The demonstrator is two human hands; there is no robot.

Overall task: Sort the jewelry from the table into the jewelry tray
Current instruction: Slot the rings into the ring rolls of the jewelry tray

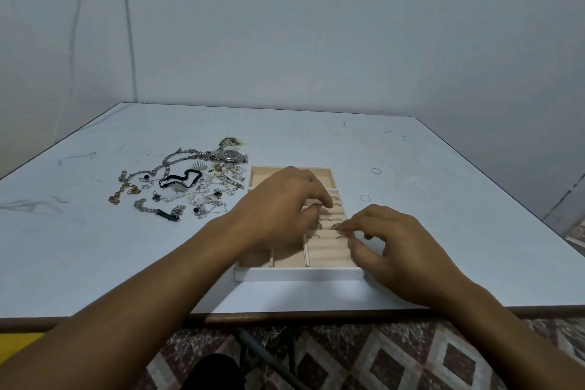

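I am watching through the head camera as both hands are working over the jewelry tray (300, 274), which is sitting on the bench (443, 152) near its front edge. The left hand (281, 209) is reaching across the tray from the left, its fingers (326, 199) curling down onto the padded rolls on the tray's right side. I cannot tell whether they are pinching anything or only pressing on the padding. The right hand (395, 250) is coming in over the tray's right wall. Its thumb and forefinger are closing together on a small ring (342, 234) at the rolls, while its remaining fingers are bending loosely behind.

Other rings (332, 219) are sitting in the slots between the rolls, just beyond the right hand's fingertips. The plain compartments at the tray's far end and near left are showing only their beige lining where the hands are not covering them.

The jewelry pile (190, 190) is lying on the bench just left of the tray: tangled chains, pearl strands, a black band (180, 179) and a wristwatch (231, 155) at its far edge. Two thin hoops (376, 171) are lying apart from each other on the bench, to the right of the tray.
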